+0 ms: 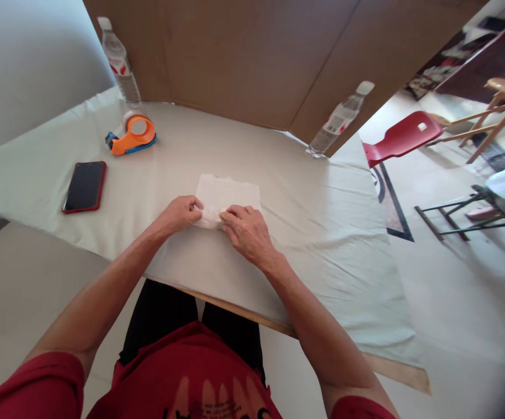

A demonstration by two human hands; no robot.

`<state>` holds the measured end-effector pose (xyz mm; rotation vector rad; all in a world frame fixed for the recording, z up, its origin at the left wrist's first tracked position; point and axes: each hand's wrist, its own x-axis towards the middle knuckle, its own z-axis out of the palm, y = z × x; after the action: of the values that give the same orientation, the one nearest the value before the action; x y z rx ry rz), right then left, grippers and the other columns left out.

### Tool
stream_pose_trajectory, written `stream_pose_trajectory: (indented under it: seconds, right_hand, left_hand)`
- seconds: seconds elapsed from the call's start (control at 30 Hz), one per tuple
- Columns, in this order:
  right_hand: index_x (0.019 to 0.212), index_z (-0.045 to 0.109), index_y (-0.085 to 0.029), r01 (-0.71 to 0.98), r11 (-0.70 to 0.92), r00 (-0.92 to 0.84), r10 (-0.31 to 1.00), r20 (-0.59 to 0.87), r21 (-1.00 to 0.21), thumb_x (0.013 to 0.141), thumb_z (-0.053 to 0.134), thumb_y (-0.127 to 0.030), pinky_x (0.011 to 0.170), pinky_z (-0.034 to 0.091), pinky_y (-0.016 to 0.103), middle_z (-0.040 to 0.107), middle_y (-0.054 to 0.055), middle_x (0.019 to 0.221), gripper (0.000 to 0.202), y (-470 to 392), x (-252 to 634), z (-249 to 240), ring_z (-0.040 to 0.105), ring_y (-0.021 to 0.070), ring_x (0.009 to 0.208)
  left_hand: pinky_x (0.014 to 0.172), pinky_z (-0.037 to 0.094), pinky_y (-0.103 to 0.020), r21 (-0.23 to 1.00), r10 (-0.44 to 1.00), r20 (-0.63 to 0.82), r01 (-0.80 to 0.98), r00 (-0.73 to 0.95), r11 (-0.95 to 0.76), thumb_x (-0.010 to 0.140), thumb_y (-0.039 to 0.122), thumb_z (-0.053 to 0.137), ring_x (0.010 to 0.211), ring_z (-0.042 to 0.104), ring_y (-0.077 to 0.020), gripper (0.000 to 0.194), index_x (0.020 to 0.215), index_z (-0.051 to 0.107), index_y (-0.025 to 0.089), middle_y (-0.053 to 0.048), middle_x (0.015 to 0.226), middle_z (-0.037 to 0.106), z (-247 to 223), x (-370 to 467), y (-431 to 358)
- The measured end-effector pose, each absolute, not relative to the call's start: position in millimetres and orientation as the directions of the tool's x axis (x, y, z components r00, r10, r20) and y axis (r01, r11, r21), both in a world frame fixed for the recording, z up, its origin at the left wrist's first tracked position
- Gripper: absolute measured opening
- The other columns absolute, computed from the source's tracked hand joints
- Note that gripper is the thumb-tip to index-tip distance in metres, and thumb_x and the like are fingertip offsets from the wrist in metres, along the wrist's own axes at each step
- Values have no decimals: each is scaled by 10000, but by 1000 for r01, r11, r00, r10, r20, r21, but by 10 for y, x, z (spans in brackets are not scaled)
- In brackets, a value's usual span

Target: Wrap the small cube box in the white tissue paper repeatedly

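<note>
A thin white sheet (230,191), which looks like a tissue, lies on the cloth-covered table in front of me. Its near edge looks creased or turned up between my hands. My left hand (183,213) pinches the near left corner, thumb and fingertips together. On the near right part of the sheet, my right hand (247,228) has its fingers bent and closed on the edge. A small pale spot shows at the right fingertips; I cannot tell whether it is a nail or part of the sheet.
An orange tape dispenser (132,137) and a phone in a red case (85,187) lie to the left. Water bottles stand at the back left (121,67) and back right (337,123) against a cardboard panel (244,64). A red chair (405,139) is beyond the table's right side.
</note>
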<state>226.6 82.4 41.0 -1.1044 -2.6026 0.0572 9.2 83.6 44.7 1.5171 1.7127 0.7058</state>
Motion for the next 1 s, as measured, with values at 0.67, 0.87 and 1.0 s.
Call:
stream_pose_trajectory:
  seconds: [0.67,0.87,1.0]
  right_hand:
    - [1146,636,-232,686,722,-705,629,327,88,1014,433,-173,784,283,389,661,84,1102,249,853,2234,307,471,244,910]
    - [1136,640,-237,683,725,-707,629,325,83,1008,436,-157,787,279,388,659,89,1095,254,858,2229,308,472,244,918]
    - [1118,643,-243,682,727,-706,627,328,80,1005,435,-154,782,280,388,661,90,1094,253,861,2230,301,472,245,913]
  left_hand:
    - [421,366,-268,759,894,-402,475,-198,446,681,410,767,453,595,-180,278,729,597,195,-49,612,657,520,-56,791]
    - [444,317,-284,743,864,-485,456,-138,490,658,433,797,395,487,-145,357,557,534,212,-7,490,535,489,-20,898]
    - [457,262,-275,745,860,-500,456,-101,487,688,383,753,384,380,-116,395,493,450,222,34,431,408,470,25,935]
